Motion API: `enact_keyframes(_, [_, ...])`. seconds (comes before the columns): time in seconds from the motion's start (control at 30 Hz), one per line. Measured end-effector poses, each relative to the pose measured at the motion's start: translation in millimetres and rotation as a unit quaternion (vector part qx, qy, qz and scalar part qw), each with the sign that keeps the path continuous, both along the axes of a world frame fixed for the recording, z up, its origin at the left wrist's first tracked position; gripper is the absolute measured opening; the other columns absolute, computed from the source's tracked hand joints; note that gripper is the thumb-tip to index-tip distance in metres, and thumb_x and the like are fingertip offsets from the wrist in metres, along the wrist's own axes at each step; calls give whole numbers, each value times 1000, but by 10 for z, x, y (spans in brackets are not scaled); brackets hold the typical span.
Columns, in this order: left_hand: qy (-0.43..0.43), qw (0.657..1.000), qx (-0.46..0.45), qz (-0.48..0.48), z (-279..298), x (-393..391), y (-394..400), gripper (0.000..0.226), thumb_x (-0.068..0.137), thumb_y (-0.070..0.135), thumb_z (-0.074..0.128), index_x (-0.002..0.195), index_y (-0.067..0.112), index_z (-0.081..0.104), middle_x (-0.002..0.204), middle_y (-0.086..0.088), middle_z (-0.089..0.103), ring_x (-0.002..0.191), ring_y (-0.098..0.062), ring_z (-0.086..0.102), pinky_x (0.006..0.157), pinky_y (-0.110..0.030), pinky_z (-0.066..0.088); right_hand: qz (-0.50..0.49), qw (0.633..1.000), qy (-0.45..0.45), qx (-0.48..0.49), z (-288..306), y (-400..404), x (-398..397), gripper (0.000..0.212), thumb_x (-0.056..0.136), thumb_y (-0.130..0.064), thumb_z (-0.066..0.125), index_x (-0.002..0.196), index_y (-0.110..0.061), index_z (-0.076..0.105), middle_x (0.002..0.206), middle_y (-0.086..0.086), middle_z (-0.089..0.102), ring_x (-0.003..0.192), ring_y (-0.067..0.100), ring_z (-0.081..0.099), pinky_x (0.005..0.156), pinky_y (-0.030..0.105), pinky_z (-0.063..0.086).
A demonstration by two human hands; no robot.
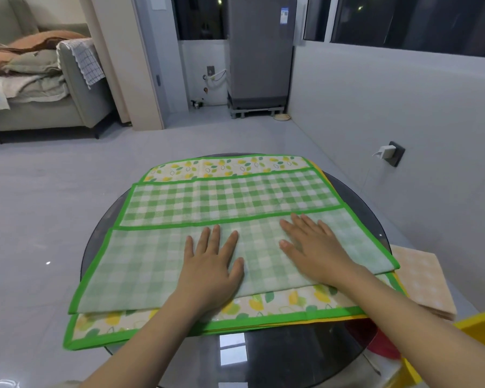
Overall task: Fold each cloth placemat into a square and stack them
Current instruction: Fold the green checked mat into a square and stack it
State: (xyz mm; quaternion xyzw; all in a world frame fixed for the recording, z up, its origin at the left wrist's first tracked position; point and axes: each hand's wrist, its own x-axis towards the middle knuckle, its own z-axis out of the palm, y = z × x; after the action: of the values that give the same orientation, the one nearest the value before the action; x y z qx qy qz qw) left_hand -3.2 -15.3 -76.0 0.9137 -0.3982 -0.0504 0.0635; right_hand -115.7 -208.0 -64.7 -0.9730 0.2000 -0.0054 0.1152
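Here, nearest the camera, the left hand and right hand lie flat, fingers spread and gripping nothing, side by side on the green checked placemat. Its near part is folded over toward the far side. It rests on a lemon-print placemat, perhaps with a yellow one beneath, on the round glass table. A folded peach cloth sits just right. Beyond stands a grey refrigerator.
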Motion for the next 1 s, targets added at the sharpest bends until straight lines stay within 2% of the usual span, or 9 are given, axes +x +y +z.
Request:
enact_keyframes(0.1, [-1,1000,-5,1,6,4,-11,59,97,51,17,150,35,-4,159,-4,-11,145,-21,-15,117,-47,-11,51,999,-14,8,-9,219,192,57,96,-53,20,149,-35,9,159,-6,2,145,10,-6,118,34,-6])
enact_keyframes(0.33, [9,1000,-20,4,1,144,190,59,95,55,20,149,39,0,159,5,-8,145,-13,-12,117,-46,-10,75,997,14,-22,-78,306,269,58,94,-59,16,147,-41,2,157,-13,-3,144,5,-9,118,32,-7])
enact_keyframes(0.4, [4,1000,-20,23,-8,257,374,60,94,57,19,149,40,0,159,6,-8,145,-12,-12,117,-47,-10,76,996,17,-31,-78,282,276,65,87,-68,6,146,-43,1,157,-15,-4,144,4,-9,117,30,-8])
enact_keyframes(0.47, [2,999,-14,44,-27,359,595,62,92,62,15,148,42,-1,159,8,-9,145,-10,-12,117,-47,-10,81,996,11,-29,-85,270,284,83,71,-80,-11,145,-45,-1,156,-17,-5,143,3,-10,116,29,-9])
enact_keyframes(0.57, [-13,997,-14,69,-47,494,941,78,73,73,-4,146,46,0,158,11,-9,145,-7,-12,117,-45,-9,86,996,10,-31,-113,278,296,99,56,-83,-26,145,-45,-2,154,-19,-5,143,2,-10,114,27,-9])
enact_keyframes(0.63, [-17,997,-16,76,-51,545,1092,84,67,74,-9,146,47,0,158,11,-9,144,-6,-11,118,-41,-9,86,996,10,-28,-109,292,299,91,64,-82,-18,145,-45,-1,155,-18,-5,143,3,-10,115,28,-9])
enact_keyframes(0.77, [-21,997,-14,71,-43,548,1147,98,58,84,-19,146,46,-2,157,12,-10,144,-6,-12,118,-38,-9,79,996,23,-30,-71,332,301,58,93,-59,12,147,-42,1,157,-13,-4,144,5,-10,117,30,-8])
enact_keyframes(0.9, [-10,997,-9,73,0,526,1114,91,64,75,-11,148,43,1,158,9,-7,145,-9,-10,118,-40,-7,73,997,27,-23,-58,363,283,56,96,-55,16,148,-39,1,158,-11,-4,144,7,-9,117,31,-9])
enact_keyframes(1.0, [1,997,-13,79,89,494,1073,91,67,74,-5,149,38,14,159,4,5,147,-14,0,118,-44,-2,68,997,39,-19,-34,425,238,57,96,-55,16,148,-38,1,158,-9,-4,145,10,-9,117,33,-8])
